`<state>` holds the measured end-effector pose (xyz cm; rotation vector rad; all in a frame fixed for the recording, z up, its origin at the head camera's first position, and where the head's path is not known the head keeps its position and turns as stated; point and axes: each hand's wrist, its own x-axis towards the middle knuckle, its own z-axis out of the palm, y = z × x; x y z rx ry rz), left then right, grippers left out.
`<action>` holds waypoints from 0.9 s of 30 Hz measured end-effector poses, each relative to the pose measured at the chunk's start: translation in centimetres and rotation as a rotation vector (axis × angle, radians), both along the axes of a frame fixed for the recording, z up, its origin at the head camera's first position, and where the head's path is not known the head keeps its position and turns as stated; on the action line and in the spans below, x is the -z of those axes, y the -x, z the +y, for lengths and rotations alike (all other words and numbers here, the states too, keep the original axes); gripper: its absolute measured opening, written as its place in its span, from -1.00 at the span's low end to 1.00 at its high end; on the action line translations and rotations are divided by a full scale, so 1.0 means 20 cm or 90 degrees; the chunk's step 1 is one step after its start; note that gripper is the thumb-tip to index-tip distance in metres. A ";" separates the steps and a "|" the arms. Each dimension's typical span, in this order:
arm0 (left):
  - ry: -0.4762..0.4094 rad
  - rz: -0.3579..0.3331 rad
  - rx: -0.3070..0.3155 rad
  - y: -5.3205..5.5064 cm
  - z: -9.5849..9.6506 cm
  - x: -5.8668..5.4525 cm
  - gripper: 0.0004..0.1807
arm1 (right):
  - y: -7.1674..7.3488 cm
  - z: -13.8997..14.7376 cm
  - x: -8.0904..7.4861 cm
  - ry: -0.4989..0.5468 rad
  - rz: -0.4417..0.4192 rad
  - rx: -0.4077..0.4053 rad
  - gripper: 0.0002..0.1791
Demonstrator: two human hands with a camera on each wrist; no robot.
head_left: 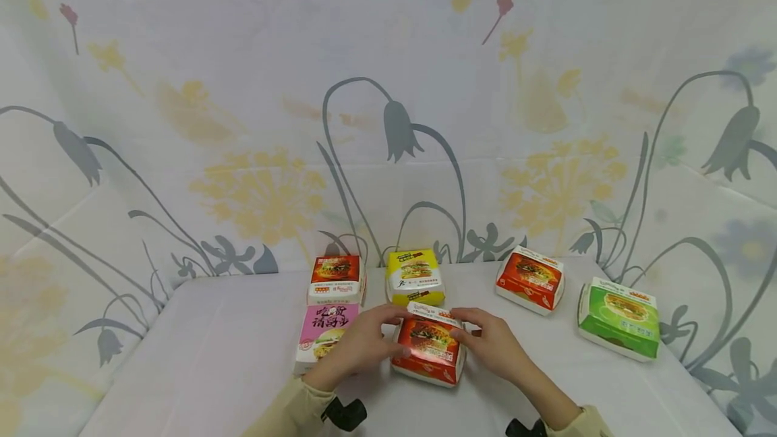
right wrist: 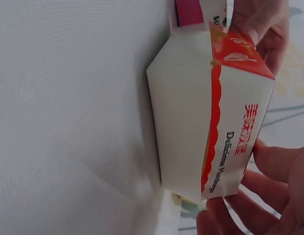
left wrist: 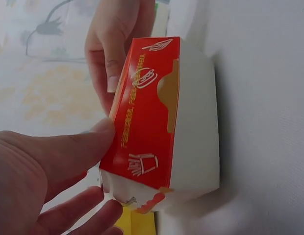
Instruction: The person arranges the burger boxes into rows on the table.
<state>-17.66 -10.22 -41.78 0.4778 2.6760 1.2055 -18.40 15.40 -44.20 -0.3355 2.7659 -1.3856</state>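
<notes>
A red and white burger box (head_left: 432,341) sits on the white-covered table between both hands. My left hand (head_left: 363,342) grips its left side, thumb on the top and fingers toward the back corner. From the other side my right hand (head_left: 494,346) holds the box, its thumb over the top edge. In the left wrist view the left thumb (left wrist: 78,152) presses the red lid's edge. The right wrist view shows the right fingers (right wrist: 255,205) bent along the box's white side. A yellow burger box (head_left: 415,276) stands right behind the held one.
Left of the hands lies a pink burger box (head_left: 324,329), partly behind the left hand, with another red and white box (head_left: 335,278) directly behind it. Toward the right are a red box (head_left: 531,278) and a green box (head_left: 620,319). A flower-printed cloth (head_left: 388,39) hangs behind the table.
</notes>
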 end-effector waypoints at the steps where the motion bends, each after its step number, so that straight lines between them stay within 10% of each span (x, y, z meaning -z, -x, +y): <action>1: -0.003 0.001 -0.001 0.00 0.00 0.00 -0.48 | 0.00 0.00 0.00 -0.006 0.008 0.002 -0.67; 27: 0.094 0.071 0.007 0.01 0.01 0.02 -0.62 | -0.01 0.06 -0.02 -0.032 -0.002 0.021 -0.73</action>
